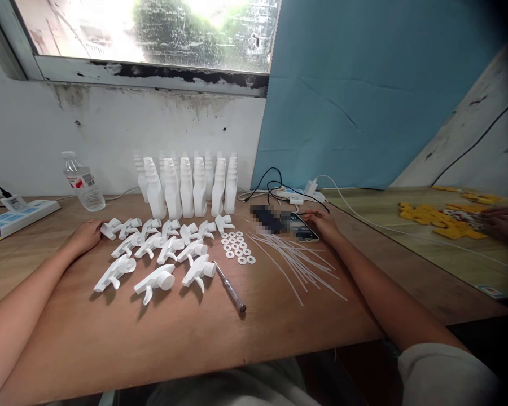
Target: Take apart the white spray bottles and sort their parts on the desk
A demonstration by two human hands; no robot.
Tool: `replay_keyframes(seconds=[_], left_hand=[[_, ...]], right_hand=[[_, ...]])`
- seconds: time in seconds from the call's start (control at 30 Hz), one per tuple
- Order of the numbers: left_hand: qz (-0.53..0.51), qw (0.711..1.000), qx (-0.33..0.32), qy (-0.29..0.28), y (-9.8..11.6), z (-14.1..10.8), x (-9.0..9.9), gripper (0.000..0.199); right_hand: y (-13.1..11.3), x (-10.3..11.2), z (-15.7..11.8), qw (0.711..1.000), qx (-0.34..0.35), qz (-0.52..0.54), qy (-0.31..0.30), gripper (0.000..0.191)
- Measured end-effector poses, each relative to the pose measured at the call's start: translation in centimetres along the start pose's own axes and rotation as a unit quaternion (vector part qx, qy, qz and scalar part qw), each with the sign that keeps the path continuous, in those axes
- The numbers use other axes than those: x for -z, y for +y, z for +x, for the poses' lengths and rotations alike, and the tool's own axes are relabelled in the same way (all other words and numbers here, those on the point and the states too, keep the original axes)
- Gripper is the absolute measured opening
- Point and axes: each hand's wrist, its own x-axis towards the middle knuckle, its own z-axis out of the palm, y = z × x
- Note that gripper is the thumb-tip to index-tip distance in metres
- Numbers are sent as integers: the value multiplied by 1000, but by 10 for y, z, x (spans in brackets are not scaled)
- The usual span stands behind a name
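My left hand [86, 235] rests on the table at the left end of the trigger sprayer heads, its fingers stretched towards the nearest white sprayer head [109, 229] and seeming to touch it. More sprayer heads [154, 282] lie in rows. By the right edge of a smartphone [305, 230] lies my right hand [324, 224], fingers extended at the phone's upper corner. White ring washers [237, 246] sit in a small grid. Beside them, thin white plastic tubes [294, 259] are spread out. A screwdriver [231, 288] with a clear handle lies in front. White bottles [173, 189] stand upright behind the sprayers.
A water bottle [83, 183] stands by the wall. Power strips lie at the left [21, 219] and back right [300, 194], with cables nearby. At far right, another person's hand [506, 223] is over yellow pieces [432, 217]. A blurred dark patch [266, 220] adjoins the phone.
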Motion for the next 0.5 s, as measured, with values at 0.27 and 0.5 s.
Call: replay_keyframes(seconds=[0.27,0.5], left_hand=[[5,1000,3,-2,-1,0,-1,51],[-2,1000,-5,2,-1,0,-1,52]], right_hand=[[6,1,5,1000,0,0,-3,18],[4,1,3,1000,8,-2,-6,16]])
